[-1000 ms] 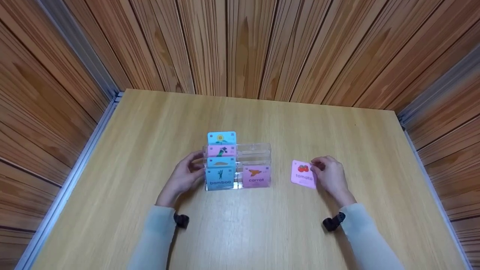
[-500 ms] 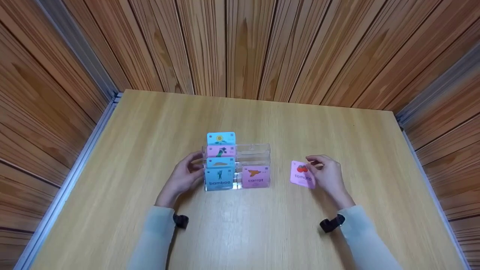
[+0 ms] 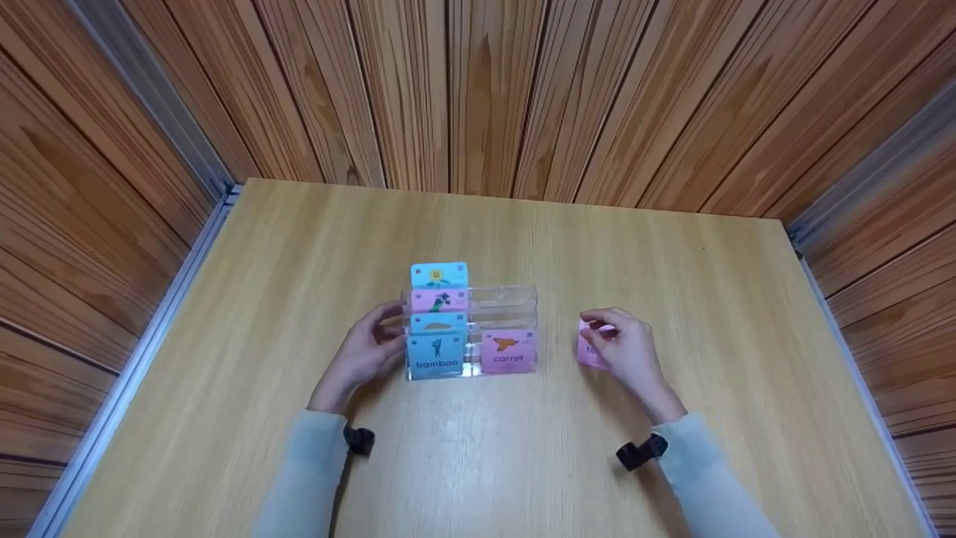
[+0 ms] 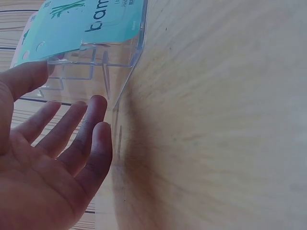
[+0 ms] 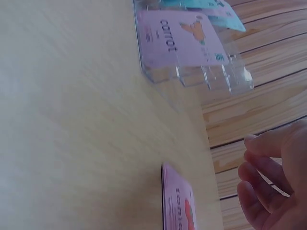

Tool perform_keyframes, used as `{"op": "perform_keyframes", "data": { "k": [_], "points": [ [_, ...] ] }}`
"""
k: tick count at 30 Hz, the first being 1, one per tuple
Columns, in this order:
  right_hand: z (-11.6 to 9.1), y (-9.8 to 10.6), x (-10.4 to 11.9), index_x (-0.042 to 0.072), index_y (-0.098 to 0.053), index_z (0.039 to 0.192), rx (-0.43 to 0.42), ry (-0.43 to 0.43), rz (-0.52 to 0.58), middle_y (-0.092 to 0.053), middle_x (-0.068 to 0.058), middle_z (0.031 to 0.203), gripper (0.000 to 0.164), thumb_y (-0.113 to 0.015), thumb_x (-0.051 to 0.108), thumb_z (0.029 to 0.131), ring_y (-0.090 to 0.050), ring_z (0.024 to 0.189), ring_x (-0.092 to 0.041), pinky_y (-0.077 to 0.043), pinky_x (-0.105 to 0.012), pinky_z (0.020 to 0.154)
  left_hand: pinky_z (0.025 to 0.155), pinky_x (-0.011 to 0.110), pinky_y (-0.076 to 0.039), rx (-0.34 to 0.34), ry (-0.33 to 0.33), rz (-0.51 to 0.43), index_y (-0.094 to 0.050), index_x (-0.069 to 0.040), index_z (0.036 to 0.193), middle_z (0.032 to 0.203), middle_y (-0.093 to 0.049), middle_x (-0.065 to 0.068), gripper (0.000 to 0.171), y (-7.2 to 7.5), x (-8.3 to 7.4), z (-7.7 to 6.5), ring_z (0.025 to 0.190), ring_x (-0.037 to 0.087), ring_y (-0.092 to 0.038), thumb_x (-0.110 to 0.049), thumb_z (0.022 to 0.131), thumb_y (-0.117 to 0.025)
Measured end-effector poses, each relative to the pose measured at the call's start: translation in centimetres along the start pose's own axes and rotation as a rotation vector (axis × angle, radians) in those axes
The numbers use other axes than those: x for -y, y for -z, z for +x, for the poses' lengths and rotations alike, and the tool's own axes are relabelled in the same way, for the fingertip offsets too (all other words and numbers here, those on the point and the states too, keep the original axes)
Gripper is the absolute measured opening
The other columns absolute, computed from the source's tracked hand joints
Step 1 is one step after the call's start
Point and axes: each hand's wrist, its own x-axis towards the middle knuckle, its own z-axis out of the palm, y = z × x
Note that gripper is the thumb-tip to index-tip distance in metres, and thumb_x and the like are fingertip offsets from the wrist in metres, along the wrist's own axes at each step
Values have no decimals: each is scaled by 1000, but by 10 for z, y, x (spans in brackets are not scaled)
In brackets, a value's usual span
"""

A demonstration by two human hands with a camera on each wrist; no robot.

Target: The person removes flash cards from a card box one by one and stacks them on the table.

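A clear stepped card holder stands on the table. Its left column holds a blue bamboo card, with other blue and pink cards stepped behind it. At the front right sits a pink carrot card. My left hand is at the holder's left side, fingers relaxed and spread, thumb tip right at the side wall in the left wrist view. A small stack of pink cards, a tomato card on top, lies right of the holder. Over it hovers my right hand, fingers loosely bent with nothing between them.
The wooden table runs back to a wood-plank wall. More plank walls rise at the left and right, with metal rails along the table's sides. The holder's rear right tiers hold no cards.
My right hand has moved left from the tomato card's right edge to above it, covering most of it in the head view. The left hand and the holder have stayed in place.
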Motion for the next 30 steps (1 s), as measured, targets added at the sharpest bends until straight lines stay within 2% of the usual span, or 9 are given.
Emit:
{"op": "perform_keyframes", "data": {
  "k": [6, 13, 16, 23, 30],
  "points": [
    [-2, -12, 14, 2, -74, 109, 18, 29, 64, -70, -11, 100, 24, -76, -2, 85, -66, 86, -22, -55, -24, 69, 98, 39, -49, -11, -11, 18, -50, -24, 143, 141, -52, -1, 54, 0, -1, 0, 113, 20, -59, -16, 94, -70],
    [-7, -29, 27, 5, -74, 109, 46, 84, 82, -71, -4, 105, 24, -76, -1, 85, -67, 91, -20, -58, -34, 77, 97, 40, -48, -9, 37, 9, -49, -28, 143, 142, -50, -1, 56, 0, 0, -1, 115, 22, -55, -17, 94, -71],
    [-8, -36, 32, 7, -75, 110, 64, 92, 83, -70, -2, 107, 25, -74, -2, 87, -66, 93, -18, -58, -34, 77, 98, 41, -48, -9, 51, 7, -48, -28, 144, 142, -49, -2, 56, 0, 0, -2, 115, 22, -55, -17, 94, -71],
    [-8, -45, 39, 8, -75, 112, 80, 118, 106, -69, -4, 115, 26, -73, -1, 88, -67, 99, -21, -57, -29, 80, 98, 41, -48, -3, 19, 6, -48, -27, 144, 142, -50, -2, 54, 0, 2, -1, 115, 21, -56, -17, 95, -70],
    [-9, -47, 40, 12, -75, 111, 100, 120, 86, -70, 1, 112, 28, -72, -3, 88, -66, 101, -17, -57, -31, 83, 99, 42, -48, 6, 5, 8, -48, -27, 145, 143, -50, -1, 56, 1, 3, 0, 116, 21, -56, -19, 94, -70]
  ]
}}
